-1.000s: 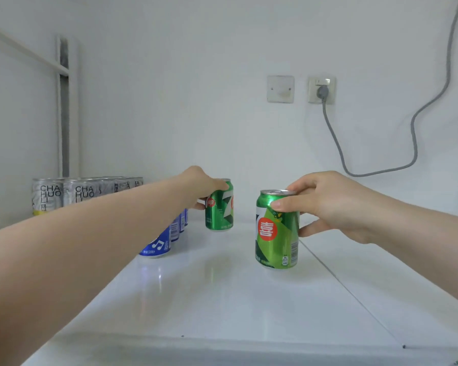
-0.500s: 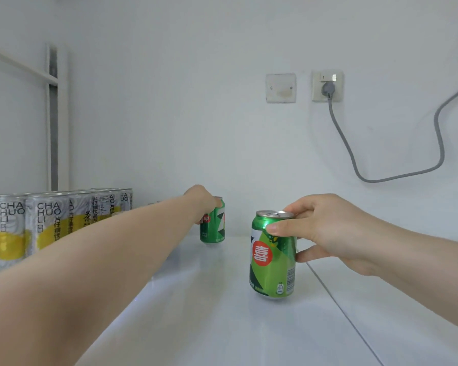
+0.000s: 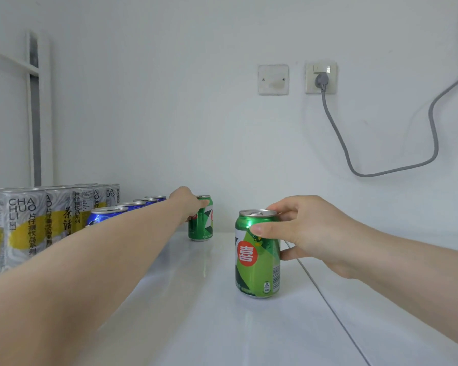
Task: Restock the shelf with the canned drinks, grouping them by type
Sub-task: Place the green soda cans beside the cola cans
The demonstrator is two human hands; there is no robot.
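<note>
Both outstretched hands (image 3: 187, 204) (image 3: 312, 233) grip upright green cans (image 3: 202, 228) (image 3: 257, 260).

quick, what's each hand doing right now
Left hand: fingers curled round the far green can, which stands upright.
Right hand: gripping the near green can by its upper part, also upright.
</note>
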